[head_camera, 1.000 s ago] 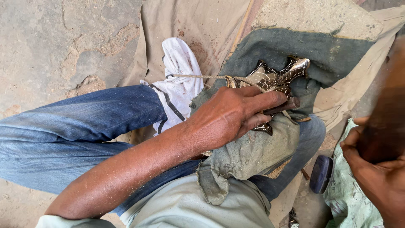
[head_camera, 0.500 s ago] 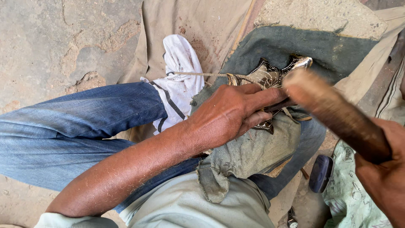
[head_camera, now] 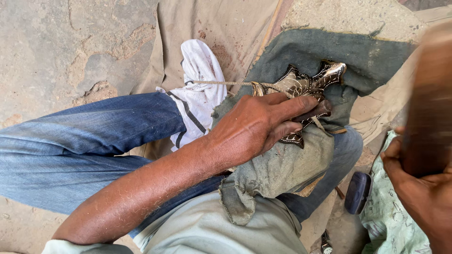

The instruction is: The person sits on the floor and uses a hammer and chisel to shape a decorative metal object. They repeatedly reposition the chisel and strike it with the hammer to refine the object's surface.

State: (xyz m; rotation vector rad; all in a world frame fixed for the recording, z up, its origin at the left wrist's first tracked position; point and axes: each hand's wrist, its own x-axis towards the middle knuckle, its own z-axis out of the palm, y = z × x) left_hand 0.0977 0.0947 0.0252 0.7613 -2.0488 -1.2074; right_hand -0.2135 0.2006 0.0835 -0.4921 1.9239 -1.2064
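Head view, looking down at a seated worker's lap: nearest the camera, the right hand [head_camera: 419,188] grips a thick brown wooden handle [head_camera: 431,108], fingers closed around it; the handle is blurred and rises steeply along the frame's right edge. Half a second ago the same handle lay slanted across the middle of the picture, over the workpiece; it now stands clear of it, far to the right. The left hand [head_camera: 256,124] has not shifted: it presses down on an ornate metal piece [head_camera: 306,89], fingers extended over its lower part and pinning a dark narrow tool, a punch perhaps, against it. The metal piece lies on a grey-green cloth [head_camera: 282,164] draped over the knee, its long axis running from lower left to upper right, the flared, shiny tip pointing toward the upper right. Its surface is dark with bright engraved scale-like patterning and scalloped, pointed edges. A thin cord [head_camera: 221,83] runs leftward from it to a foot in a white sock [head_camera: 200,80]. Beyond lie tan cloth and rough stone ground.
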